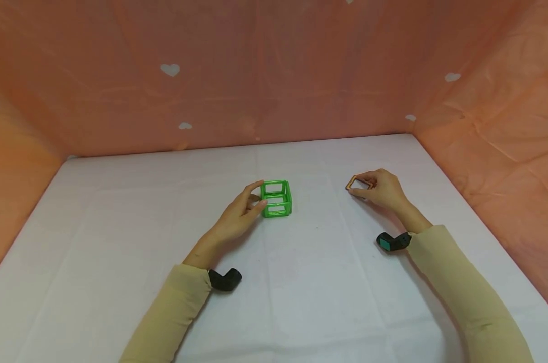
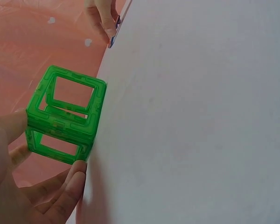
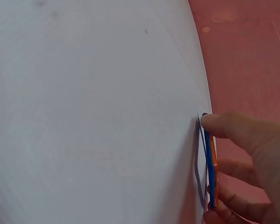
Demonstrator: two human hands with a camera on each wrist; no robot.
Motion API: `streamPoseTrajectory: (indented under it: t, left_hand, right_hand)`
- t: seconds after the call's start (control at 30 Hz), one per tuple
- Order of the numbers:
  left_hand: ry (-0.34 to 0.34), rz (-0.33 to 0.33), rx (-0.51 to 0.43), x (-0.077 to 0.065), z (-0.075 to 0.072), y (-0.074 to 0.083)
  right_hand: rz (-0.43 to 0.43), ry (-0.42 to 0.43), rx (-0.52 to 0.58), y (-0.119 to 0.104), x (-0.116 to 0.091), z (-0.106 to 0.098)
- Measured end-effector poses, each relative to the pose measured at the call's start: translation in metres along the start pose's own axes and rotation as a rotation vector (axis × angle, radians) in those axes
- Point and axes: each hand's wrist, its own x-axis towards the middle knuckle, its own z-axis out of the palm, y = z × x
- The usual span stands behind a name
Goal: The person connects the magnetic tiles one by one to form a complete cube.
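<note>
My left hand [image 1: 235,216] holds a green open-framed cube [image 1: 276,204] of magnetic tiles by its left side, thumb in front and fingers behind. In the left wrist view the cube [image 2: 67,119] shows its square frames joined at the edges, with the thumb on one side and the fingertips [image 2: 77,179] on the other. Over to the right, my right hand [image 1: 384,190] pinches square frame tiles [image 1: 351,182] between thumb and fingers, just at the table. From the right wrist, these tiles [image 3: 210,163] appear edge-on, blue and orange face to face.
A white cloth [image 1: 310,282] covers the table. Orange sheeting with pale hearts [image 1: 274,80] rises along the back and both sides. Each wrist carries a small black camera, one on the left [image 1: 225,280] and one on the right [image 1: 393,242].
</note>
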Motion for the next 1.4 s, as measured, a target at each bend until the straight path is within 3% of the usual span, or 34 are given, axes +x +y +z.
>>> streamPoseTrajectory:
  t: [0.63,1.13,1.4]
  left_hand:
    - [0.002,-0.007,0.016,0.001,-0.001,0.001]
    - [-0.005,0.001,0.004,0.001,-0.001,0.000]
    - [0.001,0.005,0.008,0.001,-0.001,0.000]
  right_hand:
    - [-0.069,0.006,0.130,-0.006,0.006,0.009]
    - [-0.144,0.045,0.147,-0.019,0.007,0.018]
    - [-0.129,0.046,0.237,-0.027,0.008,0.023]
